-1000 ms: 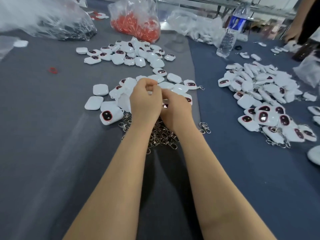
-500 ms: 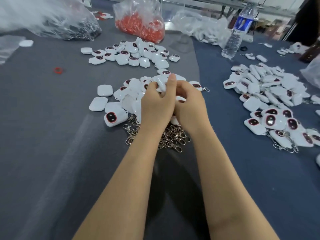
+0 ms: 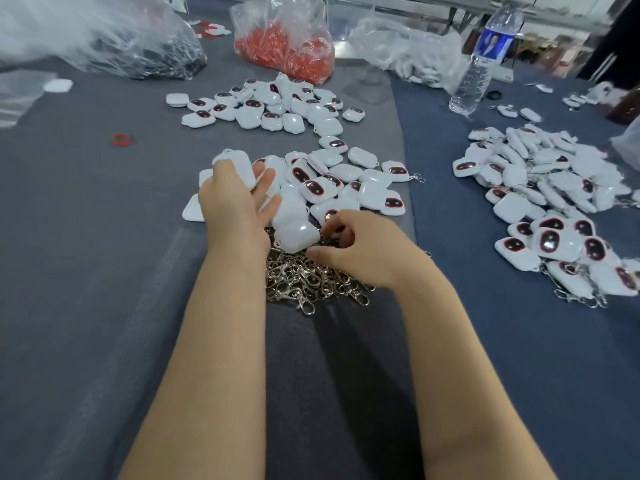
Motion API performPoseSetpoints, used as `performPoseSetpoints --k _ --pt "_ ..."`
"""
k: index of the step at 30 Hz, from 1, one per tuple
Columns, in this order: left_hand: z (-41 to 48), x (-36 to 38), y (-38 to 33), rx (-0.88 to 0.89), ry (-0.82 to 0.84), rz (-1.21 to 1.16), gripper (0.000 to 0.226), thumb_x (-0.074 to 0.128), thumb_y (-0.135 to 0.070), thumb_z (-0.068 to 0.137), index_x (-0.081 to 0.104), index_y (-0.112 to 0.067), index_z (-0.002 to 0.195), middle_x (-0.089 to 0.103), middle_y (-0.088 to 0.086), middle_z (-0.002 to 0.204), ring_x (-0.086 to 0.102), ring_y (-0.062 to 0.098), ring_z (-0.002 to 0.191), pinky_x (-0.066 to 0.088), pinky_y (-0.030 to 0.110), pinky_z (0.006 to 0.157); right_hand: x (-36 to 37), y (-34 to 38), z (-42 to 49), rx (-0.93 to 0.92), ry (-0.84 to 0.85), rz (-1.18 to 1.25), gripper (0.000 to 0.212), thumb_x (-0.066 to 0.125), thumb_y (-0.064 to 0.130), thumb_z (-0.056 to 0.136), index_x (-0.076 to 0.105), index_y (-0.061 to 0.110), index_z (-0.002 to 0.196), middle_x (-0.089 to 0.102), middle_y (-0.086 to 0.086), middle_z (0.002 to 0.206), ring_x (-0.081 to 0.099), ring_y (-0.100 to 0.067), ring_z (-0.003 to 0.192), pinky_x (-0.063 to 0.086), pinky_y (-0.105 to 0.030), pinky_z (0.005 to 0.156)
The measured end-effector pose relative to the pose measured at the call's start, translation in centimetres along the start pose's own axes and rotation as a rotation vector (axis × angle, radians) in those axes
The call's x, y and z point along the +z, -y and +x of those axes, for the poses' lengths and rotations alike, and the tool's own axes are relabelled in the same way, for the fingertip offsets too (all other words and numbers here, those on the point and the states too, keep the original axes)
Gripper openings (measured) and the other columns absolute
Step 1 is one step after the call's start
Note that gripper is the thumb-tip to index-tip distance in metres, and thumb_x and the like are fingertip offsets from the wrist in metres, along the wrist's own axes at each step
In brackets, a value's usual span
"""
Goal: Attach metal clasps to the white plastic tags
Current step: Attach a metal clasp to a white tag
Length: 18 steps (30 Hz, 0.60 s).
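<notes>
A heap of metal clasps point(image 3: 311, 278) lies on the grey cloth between my forearms. Just beyond it is a cluster of white plastic tags point(image 3: 346, 178), some showing dark red-rimmed ovals. My left hand point(image 3: 235, 202) is raised over the cluster's left side and holds one white tag point(image 3: 235, 164) against its fingertips, the other fingers spread. My right hand point(image 3: 360, 251) rests on the far edge of the clasp heap, its fingers curled down and pinching at a clasp beside a face-down tag point(image 3: 298, 237).
Another tag pile point(image 3: 277, 105) lies further back. Tags with clasps attached point(image 3: 554, 209) are heaped on the blue cloth at right. Behind stand a water bottle point(image 3: 481, 60), a bag of red parts point(image 3: 287, 46) and a bag of dark parts point(image 3: 114, 43). A red ring point(image 3: 121, 139) lies at left.
My hands, which were together over the cluster working one tag, have parted. The left went left holding a tag; the right dropped onto the clasp heap.
</notes>
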<state>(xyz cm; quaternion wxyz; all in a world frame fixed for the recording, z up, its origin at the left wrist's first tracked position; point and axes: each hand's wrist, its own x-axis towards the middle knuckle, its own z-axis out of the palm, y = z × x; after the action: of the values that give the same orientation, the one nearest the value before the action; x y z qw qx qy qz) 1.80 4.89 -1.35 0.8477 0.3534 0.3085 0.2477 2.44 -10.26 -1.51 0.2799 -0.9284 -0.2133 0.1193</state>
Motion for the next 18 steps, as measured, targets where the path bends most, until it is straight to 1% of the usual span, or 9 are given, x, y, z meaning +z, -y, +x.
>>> performPoseSetpoints --k 2,5,7,9,12,14,15,16,18 --pt "0.1 0.1 0.3 0.022 0.001 0.066 0.018 0.037 -0.019 0.094 0.054 -0.019 0.089 0.065 0.0 0.086 0.068 0.011 0.082 0.054 0.031 0.077 0.2 0.0 0.1 0.032 -0.037 0.029 0.026 0.066 0.045 0.083 0.06 0.024 0.098 0.047 0.016 0.073 0.046 -0.002 0.071 0.035 -0.019 0.058" --pt "0.3 0.1 0.1 0.208 -0.087 0.075 0.017 0.038 -0.016 0.093 0.054 -0.019 0.086 0.065 -0.004 0.083 0.064 0.009 0.079 0.047 0.022 0.066 0.2 -0.1 0.1 0.067 -0.08 0.054 0.025 0.06 0.043 0.088 0.062 0.02 0.096 0.057 0.009 0.084 0.054 -0.012 0.083 0.041 -0.025 0.068" --pt "0.6 -0.2 -0.1 0.325 -0.162 0.091 0.017 0.038 -0.016 0.093 0.055 -0.017 0.089 0.066 -0.004 0.088 0.059 0.011 0.081 0.045 0.023 0.069 0.2 0.0 0.1 0.064 -0.091 0.041 0.026 0.061 0.044 0.087 0.062 0.02 0.098 0.059 0.007 0.09 0.055 -0.013 0.089 0.042 -0.026 0.073" --pt "0.8 -0.5 -0.2 0.367 -0.216 0.115 0.019 0.038 -0.018 0.093 0.057 -0.014 0.094 0.064 -0.006 0.089 0.055 0.014 0.082 0.044 0.028 0.073 0.2 0.3 0.0 0.049 -0.07 0.049 0.033 0.065 0.045 0.083 0.062 0.021 0.106 0.057 0.01 0.096 0.054 -0.01 0.092 0.041 -0.025 0.076" --pt "0.6 -0.3 -0.1 0.369 -0.236 0.139 0.025 0.039 -0.019 0.094 0.059 -0.009 0.104 0.061 -0.006 0.089 0.053 0.013 0.08 0.041 0.027 0.07 0.8 0.7 -0.3 0.026 -0.056 0.039 0.049 0.07 0.05 0.075 0.059 0.024 0.114 0.057 0.006 0.106 0.054 -0.012 0.096 0.045 -0.029 0.08" --pt "0.1 0.1 -0.1 0.374 -0.188 0.113 0.025 0.038 -0.017 0.094 0.057 -0.007 0.106 0.064 -0.004 0.089 0.059 0.013 0.081 0.043 0.023 0.068 1.5 1.0 -0.1 0.014 -0.099 -0.008 0.053 0.071 0.054 0.072 0.058 0.023 0.114 0.057 0.0 0.107 0.054 -0.017 0.095 0.046 -0.032 0.079" --pt "-0.2 0.4 -0.1 0.365 -0.128 0.086 0.022 0.037 -0.015 0.094 0.056 -0.008 0.104 0.065 -0.003 0.087 0.064 0.012 0.081 0.045 0.021 0.066 1.9 1.2 0.1 0.009 -0.122 -0.035 0.055 0.07 0.056 0.073 0.057 0.023 0.115 0.058 -0.002 0.107 0.054 -0.019 0.097 0.046 -0.033 0.079" --pt "-0.5 0.7 0.0 0.342 -0.051 0.072 0.019 0.037 -0.014 0.095 0.054 -0.01 0.1 0.066 -0.002 0.084 0.067 0.011 0.078 0.047 0.021 0.063 2.4 1.4 0.3 0.009 -0.145 -0.056 0.055 0.069 0.056 0.074 0.057 0.023 0.117 0.057 -0.004 0.109 0.054 -0.021 0.1 0.045 -0.033 0.081" --pt "-1.2 1.3 0.6 0.266 0.095 0.12 0.017 0.037 -0.013 0.095 0.053 -0.014 0.09 0.065 0.001 0.077 0.067 0.009 0.062 0.05 0.021 0.055 3.2 1.6 0.7 0.022 -0.199 -0.083 0.051 0.067 0.054 0.077 0.057 0.023 0.117 0.055 -0.006 0.111 0.054 -0.025 0.103 0.045 -0.034 0.081"
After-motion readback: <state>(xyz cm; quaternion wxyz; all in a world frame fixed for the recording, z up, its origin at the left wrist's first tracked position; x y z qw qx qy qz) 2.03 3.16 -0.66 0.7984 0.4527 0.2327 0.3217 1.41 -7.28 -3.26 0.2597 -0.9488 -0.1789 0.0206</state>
